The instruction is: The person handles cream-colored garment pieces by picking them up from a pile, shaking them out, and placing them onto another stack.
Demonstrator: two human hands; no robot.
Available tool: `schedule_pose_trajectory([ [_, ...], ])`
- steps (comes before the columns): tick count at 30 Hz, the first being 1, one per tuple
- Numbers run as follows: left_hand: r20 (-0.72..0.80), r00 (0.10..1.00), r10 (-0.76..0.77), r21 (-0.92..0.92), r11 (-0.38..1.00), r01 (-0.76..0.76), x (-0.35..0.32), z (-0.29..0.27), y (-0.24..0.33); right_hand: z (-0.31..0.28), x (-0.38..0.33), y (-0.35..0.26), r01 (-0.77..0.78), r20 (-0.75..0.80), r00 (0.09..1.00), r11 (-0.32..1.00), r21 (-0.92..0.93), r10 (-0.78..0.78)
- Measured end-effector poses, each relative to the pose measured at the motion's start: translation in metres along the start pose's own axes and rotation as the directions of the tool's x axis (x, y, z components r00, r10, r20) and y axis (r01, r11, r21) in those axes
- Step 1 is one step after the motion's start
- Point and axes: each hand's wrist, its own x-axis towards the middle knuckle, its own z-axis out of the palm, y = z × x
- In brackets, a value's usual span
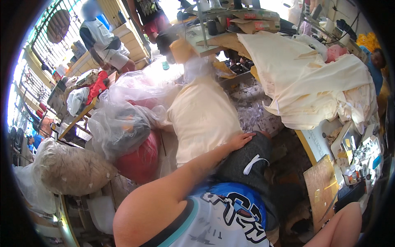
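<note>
My left hand [242, 141] lies on the knee of my dark grey shorts [242, 158], its fingers laid flat and holding nothing. Just beyond it, a large pile of cream fabric [203, 113] fills the space before my legs, close to my left forearm. At the lower right, part of my bent right arm [339, 224] shows, while the right hand itself is out of sight. A white drawstring [253, 164] hangs from the shorts.
Cream cloth [304, 78] drapes over the sewing table at right, beside a machine [349, 144] and a wooden board [321, 189]. Stuffed plastic sacks [70, 166] and a red bundle [140, 160] crowd the left. Two people, one seated [103, 39], are at the back.
</note>
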Motion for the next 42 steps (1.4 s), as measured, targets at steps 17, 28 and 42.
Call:
schedule_pose_trajectory([
  [17, -0.026, 1.0, 0.016, 0.233, 0.972, -0.01, 0.011, 0.005, -0.028, -0.003, -0.011, -0.005, -0.058, -0.012, 0.998, 0.998, -0.018, 0.057],
  [28, -0.062, 0.998, -0.008, 0.128, 0.992, 0.016, 0.004, 0.003, -0.009, -0.006, -0.013, -0.007, -0.073, -0.014, 0.997, 0.997, -0.028, 0.073],
  [42, -0.529, 0.845, 0.081, -0.271, 0.927, -0.258, 0.029, -0.024, 0.176, -0.009, -0.008, -0.013, -0.033, 0.02, 0.999, 0.998, -0.049, 0.034],
])
